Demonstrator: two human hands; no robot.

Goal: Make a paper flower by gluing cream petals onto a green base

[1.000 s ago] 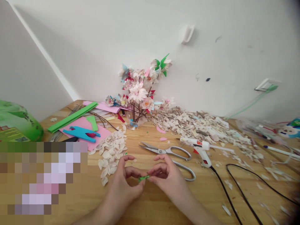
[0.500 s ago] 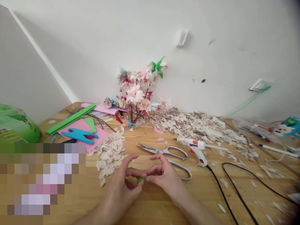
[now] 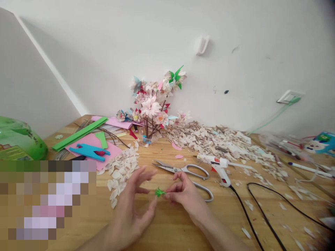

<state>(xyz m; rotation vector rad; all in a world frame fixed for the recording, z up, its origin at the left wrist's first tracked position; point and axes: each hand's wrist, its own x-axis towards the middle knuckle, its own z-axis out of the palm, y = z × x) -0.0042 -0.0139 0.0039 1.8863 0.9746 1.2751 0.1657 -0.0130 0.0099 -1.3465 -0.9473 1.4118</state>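
Between thumb and fingertips, my right hand (image 3: 184, 191) pinches a small green paper piece (image 3: 159, 192) with a fringed, spread end and a narrow stem end. My left hand (image 3: 137, 202) is open, its thumb and fingers apart on the left of the green piece; the thumb tip is close below it. Just beyond my right hand lie silver scissors (image 3: 180, 169) with the blades pointing left, one handle loop partly hidden behind the hand. A pile of pale petals (image 3: 123, 170) lies beyond my left hand.
A bunch of handmade flowers (image 3: 151, 106) stands at the back. To the right, a white glue gun (image 3: 217, 167) trails a black cord (image 3: 248, 216). Loose petals and scraps (image 3: 220, 141) spread behind it. Coloured paper (image 3: 86, 150) and a green bag (image 3: 21, 139) are at left.
My left hand has let go of the green paper piece and opened, with its fingers spread. My right hand keeps its pinch, and the fringed end now shows.
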